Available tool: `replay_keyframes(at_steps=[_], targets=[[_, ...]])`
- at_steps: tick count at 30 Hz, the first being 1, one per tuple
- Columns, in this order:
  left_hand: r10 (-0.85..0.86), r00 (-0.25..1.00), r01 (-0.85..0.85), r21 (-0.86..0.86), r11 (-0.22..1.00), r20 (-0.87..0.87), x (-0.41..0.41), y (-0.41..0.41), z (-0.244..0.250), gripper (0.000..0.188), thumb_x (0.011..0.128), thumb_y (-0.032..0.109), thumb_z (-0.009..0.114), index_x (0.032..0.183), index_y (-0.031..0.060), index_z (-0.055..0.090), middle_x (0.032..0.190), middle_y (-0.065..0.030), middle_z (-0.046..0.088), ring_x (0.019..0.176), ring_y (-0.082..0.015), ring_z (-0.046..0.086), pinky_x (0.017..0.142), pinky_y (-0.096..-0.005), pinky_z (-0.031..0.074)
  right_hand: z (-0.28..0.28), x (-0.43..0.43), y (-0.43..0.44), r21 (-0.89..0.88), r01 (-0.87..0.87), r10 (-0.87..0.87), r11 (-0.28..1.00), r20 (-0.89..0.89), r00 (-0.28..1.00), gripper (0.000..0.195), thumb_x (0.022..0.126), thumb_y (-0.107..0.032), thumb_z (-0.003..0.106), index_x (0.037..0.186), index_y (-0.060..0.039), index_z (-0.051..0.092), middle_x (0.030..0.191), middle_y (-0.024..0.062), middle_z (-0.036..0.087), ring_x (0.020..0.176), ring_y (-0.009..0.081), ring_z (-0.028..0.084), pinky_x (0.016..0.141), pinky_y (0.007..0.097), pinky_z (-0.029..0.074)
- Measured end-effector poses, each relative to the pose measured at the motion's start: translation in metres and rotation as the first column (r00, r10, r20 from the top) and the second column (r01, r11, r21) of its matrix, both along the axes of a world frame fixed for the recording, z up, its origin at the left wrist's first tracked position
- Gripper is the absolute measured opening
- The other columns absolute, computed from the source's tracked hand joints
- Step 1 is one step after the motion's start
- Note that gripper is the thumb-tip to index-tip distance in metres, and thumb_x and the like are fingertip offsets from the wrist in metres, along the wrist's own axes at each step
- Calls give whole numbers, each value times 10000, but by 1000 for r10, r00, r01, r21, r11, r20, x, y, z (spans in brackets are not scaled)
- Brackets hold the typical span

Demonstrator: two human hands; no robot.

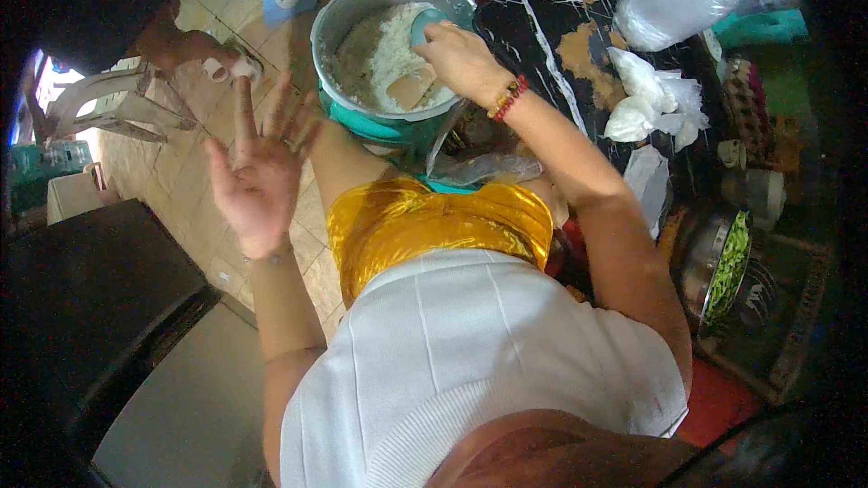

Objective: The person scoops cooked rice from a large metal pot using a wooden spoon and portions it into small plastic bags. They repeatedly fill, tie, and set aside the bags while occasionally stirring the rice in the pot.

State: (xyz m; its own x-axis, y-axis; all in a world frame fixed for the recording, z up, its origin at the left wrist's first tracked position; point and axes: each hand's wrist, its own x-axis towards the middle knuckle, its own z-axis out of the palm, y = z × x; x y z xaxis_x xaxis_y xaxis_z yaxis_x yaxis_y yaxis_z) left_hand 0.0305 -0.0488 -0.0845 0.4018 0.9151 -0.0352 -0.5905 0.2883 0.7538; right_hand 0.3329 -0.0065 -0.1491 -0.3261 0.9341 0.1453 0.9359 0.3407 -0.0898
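Observation:
A large metal pot point(325, 78) stands in front of my knees, holding a white, flour-like powder point(390, 47). Over its right side, my right hand point(461, 61) grips a teal cup or scoop point(426, 22), which is partly hidden by the fingers. Low in the pot, a flat beige piece point(411, 87) rests on the powder; I cannot tell what it is. My left hand point(258, 176) is raised to the left of the pot, palm up and fingers spread, with nothing in it. Its fingers are blurred.
Right of the pot is a black marble-patterned tabletop point(508, 34) with a filled plastic bag point(675, 10) and white plastic bags point(637, 102). A metal bowl of shredded green vegetable point(731, 271) sits farther right. Something teal point(359, 125) is beneath the pot. A chair point(102, 98) stands left.

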Motion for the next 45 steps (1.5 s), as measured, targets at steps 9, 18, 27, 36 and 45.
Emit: replay_keyframes(at_steps=[9,18,27,36,45], targets=[[293,-106,406,228,885,-950,-21,-15,-60,665,927,379,622,1510,200,356,1591,-189,226,1470,-436,157,1137,-644,142,-44,-5,27,-163,-150,211,975,485,848,104,762,-141,646,774,-89,736,978,61,641,1008,222,608,753,356,520],[204,-324,381,70,922,-924,-22,-6,-86,738,921,555,559,1536,241,301,1631,-120,132,1485,-437,-16,1083,-746,57,-45,-12,34,-210,-205,288,956,535,795,116,791,-161,630,818,-101,725,895,55,683,954,214,627,742,365,528],[338,114,236,356,904,-934,11,51,-117,917,726,318,842,1489,87,389,1608,-158,212,1489,-423,25,1152,-591,121,37,3,2,-331,-48,161,943,322,933,325,830,-104,568,1143,-26,608,721,148,681,660,321,700,556,429,559],[236,257,188,288,939,-937,25,67,-107,980,674,257,871,1498,87,367,1571,-143,318,1494,-416,40,1149,-620,51,8,-2,11,-497,174,13,850,351,936,409,896,-66,486,1294,6,547,780,161,696,696,337,704,585,448,569],[230,383,122,296,947,-895,35,60,-113,1011,693,243,859,1518,62,303,1493,-133,447,1483,-395,161,1136,-627,117,-39,-5,31,-623,163,-139,765,87,986,334,866,-72,519,1177,33,582,769,251,663,759,394,684,680,477,554]])
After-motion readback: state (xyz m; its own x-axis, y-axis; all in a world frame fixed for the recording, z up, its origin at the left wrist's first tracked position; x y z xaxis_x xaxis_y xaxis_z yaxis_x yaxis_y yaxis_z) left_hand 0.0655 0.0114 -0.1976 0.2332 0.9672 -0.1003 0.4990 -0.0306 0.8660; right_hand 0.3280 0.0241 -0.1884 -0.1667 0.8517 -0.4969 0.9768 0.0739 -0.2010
